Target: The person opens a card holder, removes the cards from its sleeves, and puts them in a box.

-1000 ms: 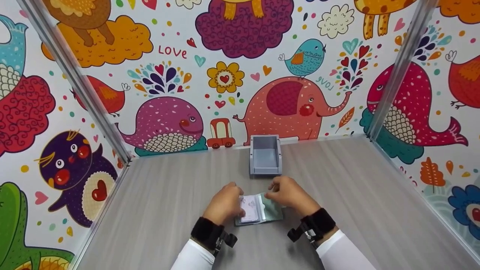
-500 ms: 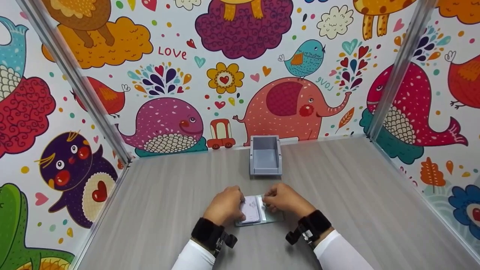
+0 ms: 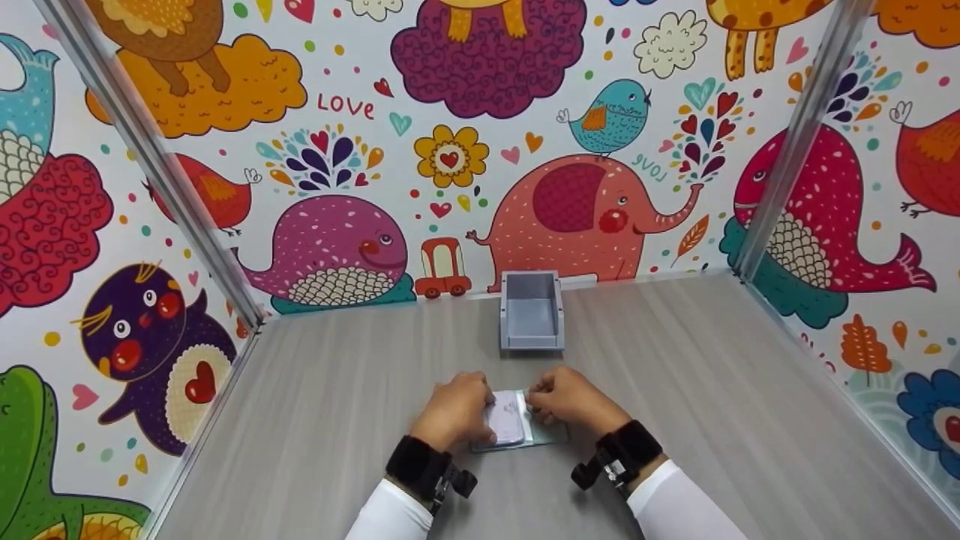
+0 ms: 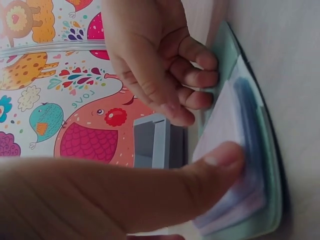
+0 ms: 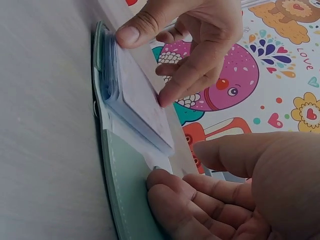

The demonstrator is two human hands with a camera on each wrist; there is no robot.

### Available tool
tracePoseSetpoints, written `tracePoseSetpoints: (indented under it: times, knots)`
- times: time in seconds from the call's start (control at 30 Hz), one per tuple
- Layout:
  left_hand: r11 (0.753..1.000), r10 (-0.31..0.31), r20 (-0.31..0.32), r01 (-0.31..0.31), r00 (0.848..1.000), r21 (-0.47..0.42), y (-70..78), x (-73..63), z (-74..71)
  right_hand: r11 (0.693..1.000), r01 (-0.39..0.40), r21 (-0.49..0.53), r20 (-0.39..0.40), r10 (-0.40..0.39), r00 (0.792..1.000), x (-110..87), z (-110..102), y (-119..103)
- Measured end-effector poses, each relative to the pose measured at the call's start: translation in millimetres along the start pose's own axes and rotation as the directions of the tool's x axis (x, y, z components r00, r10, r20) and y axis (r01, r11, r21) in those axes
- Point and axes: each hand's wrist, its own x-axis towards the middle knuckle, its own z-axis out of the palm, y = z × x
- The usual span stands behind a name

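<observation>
A green card holder (image 3: 551,433) lies spread on the table, its clear sleeves stacked on the left half with a pale pink card (image 3: 506,416) on top. My left hand (image 3: 454,409) holds this stack, the thumb (image 5: 131,36) at its near edge and the index finger on the card farther along. Above the right half is my right hand (image 3: 574,397), its fingers loosely bent, with fingertips (image 5: 159,177) close by the white strip near the fold. Its thumb (image 5: 207,150) stands apart from the fingers, which hide part of the green cover.
A grey plastic bin (image 3: 532,311) stands behind the hands, near the back wall (image 3: 450,75) with its animal prints. Metal posts (image 3: 187,202) run up the corners. Both wrists wear black straps (image 3: 416,465) with small cameras.
My right hand has come down and nearer over the green half, its fingertips now by the fold. My left hand and the top of the sleeve stack have shifted slightly right.
</observation>
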Motion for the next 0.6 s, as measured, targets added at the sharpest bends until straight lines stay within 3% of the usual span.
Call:
tracePoseSetpoints:
  times: [0.23, 0.6]
  knots:
    - [0.998, 0.063, -0.05, -0.062, 0.997, 0.026, 4.6, 1.5, 7.4, 1.0, -0.013, 0.007, -0.011, 0.013, 1.0, 0.0, -1.9, -0.4]
    - [0.998, 0.065, -0.064, -0.066, 0.996, -0.012, 7.9, -0.6, 6.5, 0.991, -0.063, 0.119, 0.0, 0.063, 0.998, -0.3, 3.0, -1.3]
